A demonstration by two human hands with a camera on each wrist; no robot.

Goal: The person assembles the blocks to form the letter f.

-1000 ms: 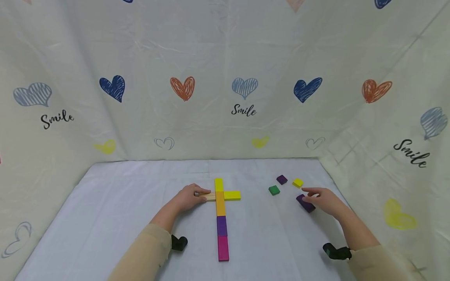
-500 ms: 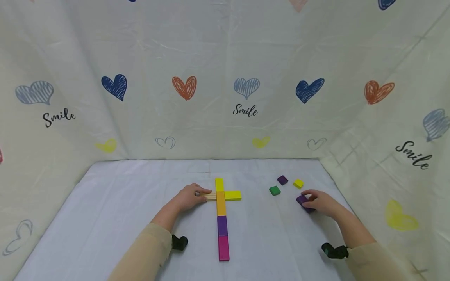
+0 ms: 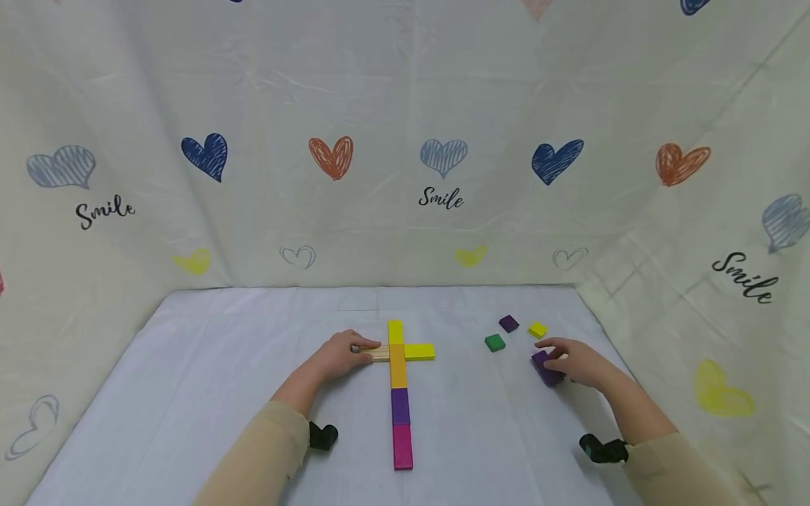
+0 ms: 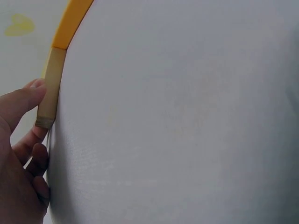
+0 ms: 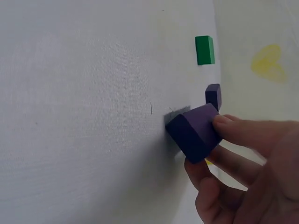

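My left hand (image 3: 339, 353) pinches a plain wooden block (image 4: 52, 86) by its outer end, thumb on one side. The inner end of that block meets an orange block (image 3: 397, 367) in a cross-shaped row lying flat. Around the orange block are a yellow block (image 3: 395, 332) above it, another yellow block (image 3: 419, 352) to the right, and a purple block (image 3: 400, 406) then a magenta block (image 3: 402, 448) below. Over on the right, my right hand (image 3: 577, 362) grips a dark purple block (image 5: 195, 133) between thumb and fingers, tilted, with a shadow beneath it.
Beyond my right hand lie three small blocks: a green one (image 3: 495, 343), a dark purple one (image 3: 509, 324) and a yellow one (image 3: 537, 330). White cloth (image 3: 215, 393) covers the table. A heart-print sheet (image 3: 380, 232) rises behind and along the sides.
My right hand has come onto the dark purple block and taken hold of it, and the block has turned and shifted slightly left. The left hand has stayed in place.
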